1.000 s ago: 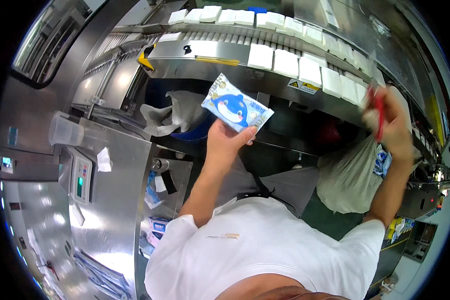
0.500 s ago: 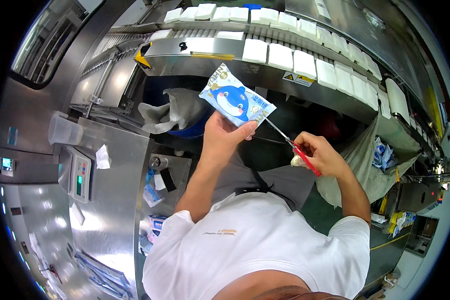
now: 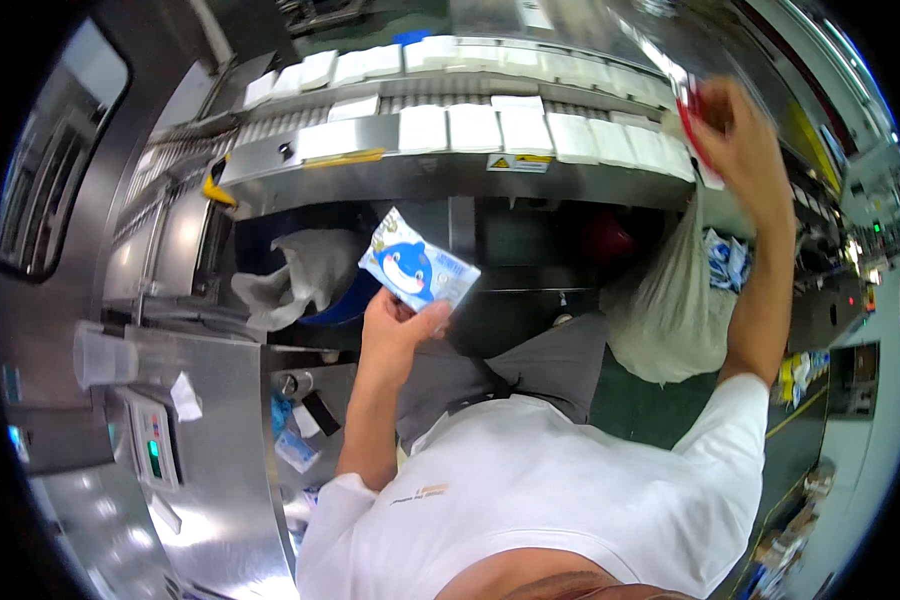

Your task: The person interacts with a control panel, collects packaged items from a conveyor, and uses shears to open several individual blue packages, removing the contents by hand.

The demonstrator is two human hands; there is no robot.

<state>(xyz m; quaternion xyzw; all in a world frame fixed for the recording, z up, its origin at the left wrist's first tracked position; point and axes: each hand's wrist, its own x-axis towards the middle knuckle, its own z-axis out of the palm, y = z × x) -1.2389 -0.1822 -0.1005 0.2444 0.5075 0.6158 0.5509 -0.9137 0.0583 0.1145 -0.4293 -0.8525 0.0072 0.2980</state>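
My left hand [image 3: 391, 333] grips the lower edge of a soft packet [image 3: 407, 268], white and light blue with a blue whale cartoon. Its thumb lies across the front, and the packet is tilted in front of the conveyor. At the upper right my right hand [image 3: 748, 150] is raised over the conveyor's right part, its fingers closed round red-handled scissors [image 3: 692, 138]. The blades point up and away and are smeared by motion and glare. White folded stacks [image 3: 523, 133] lie in rows on the conveyor, the nearest ones just left of the right hand.
The metal conveyor rail [image 3: 390, 180] crosses ahead. Below it stand a blue bin with a grey cloth [image 3: 315, 270] and a pale green bag [image 3: 660, 310] by blue packets [image 3: 727, 262]. At left, a steel table [image 3: 220, 440] carries a scale [image 3: 153, 445] and a plastic jug [image 3: 103, 358].
My right hand has swung up and right with the scissors, away from the packet to above the conveyor. The packet stays in my left hand, now lower and further left as the view shifted.
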